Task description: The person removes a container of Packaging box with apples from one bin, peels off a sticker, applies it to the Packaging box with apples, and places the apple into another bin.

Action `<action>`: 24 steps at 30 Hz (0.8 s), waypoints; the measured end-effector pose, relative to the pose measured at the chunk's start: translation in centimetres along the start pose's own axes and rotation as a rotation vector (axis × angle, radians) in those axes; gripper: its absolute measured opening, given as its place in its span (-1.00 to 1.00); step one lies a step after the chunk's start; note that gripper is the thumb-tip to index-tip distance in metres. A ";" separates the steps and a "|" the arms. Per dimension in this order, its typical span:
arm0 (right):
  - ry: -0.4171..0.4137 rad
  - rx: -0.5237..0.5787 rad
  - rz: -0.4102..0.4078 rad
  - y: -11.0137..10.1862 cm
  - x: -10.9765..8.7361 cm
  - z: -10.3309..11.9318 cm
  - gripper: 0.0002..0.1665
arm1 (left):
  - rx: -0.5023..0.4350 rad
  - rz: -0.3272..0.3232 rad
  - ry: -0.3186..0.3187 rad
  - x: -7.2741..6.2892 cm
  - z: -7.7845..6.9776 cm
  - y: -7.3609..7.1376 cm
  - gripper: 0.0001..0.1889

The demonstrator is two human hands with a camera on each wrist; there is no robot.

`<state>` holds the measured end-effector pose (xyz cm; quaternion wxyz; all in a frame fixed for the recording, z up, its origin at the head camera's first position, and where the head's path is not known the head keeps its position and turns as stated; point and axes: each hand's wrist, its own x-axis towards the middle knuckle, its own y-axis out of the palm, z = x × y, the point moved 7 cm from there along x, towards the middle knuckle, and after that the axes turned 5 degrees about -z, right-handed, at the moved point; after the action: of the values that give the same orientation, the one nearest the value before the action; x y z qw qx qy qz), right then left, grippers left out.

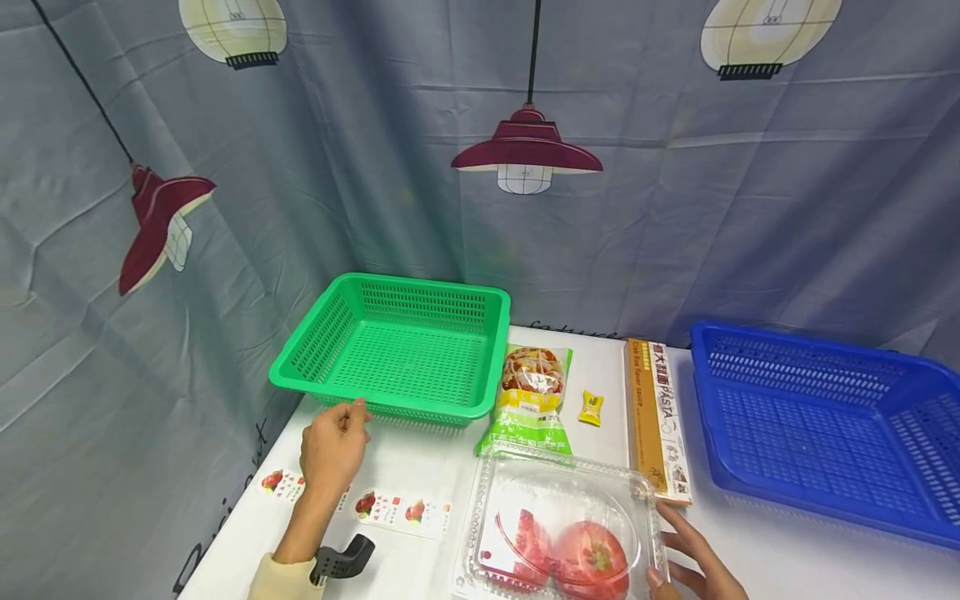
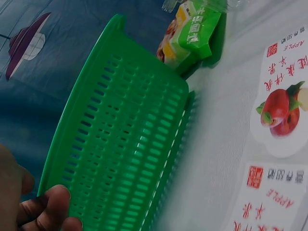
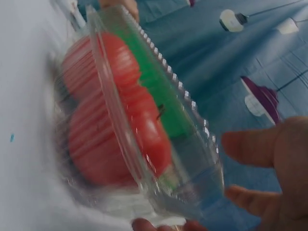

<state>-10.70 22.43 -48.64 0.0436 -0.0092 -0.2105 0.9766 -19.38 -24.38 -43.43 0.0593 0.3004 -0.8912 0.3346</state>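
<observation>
My left hand (image 1: 335,442) is at the front rim of the green basket (image 1: 480,408), its fingers loosely curled. In the left wrist view, the fingers (image 2: 55,204) overlap the rim, and nothing shows between thumb and fingers. A clear plastic clamshell box (image 1: 652,533), with red apples (image 1: 596,554) inside, sits at the front of the table. My right hand (image 1: 693,558) is at its right edge, fingers extended along the side and thumb near the lid. The right wrist view shows the box blurred, with fingertips right at its edge.
Behind the box lie a bagged food pack (image 1: 528,400), a small yellow packet (image 1: 591,408) and a pasta box (image 1: 660,417). A blue basket (image 1: 712,442) stands at the right. Apple-printed labels (image 1: 401,510) lie front left; a grey curtain (image 1: 390,167) hangs behind.
</observation>
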 end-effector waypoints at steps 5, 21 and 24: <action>0.050 0.024 -0.026 -0.7 0.2 -0.4 -0.25 | 0.066 -0.039 -0.012 -0.2 0.9 -1.4 -0.64; 0.062 0.100 -0.164 -2.3 0.3 -0.5 -0.39 | 0.382 0.113 -0.255 -2.2 8.1 -6.7 -0.26; 0.060 0.150 -0.154 -2.4 0.1 -0.7 -0.44 | 0.402 0.191 -0.277 -2.6 9.0 -6.8 -0.16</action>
<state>-10.63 24.86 -48.26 0.1254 -0.0187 -0.1354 0.9826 -12.54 -32.83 -47.34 -0.1562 0.2636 -0.8307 0.4648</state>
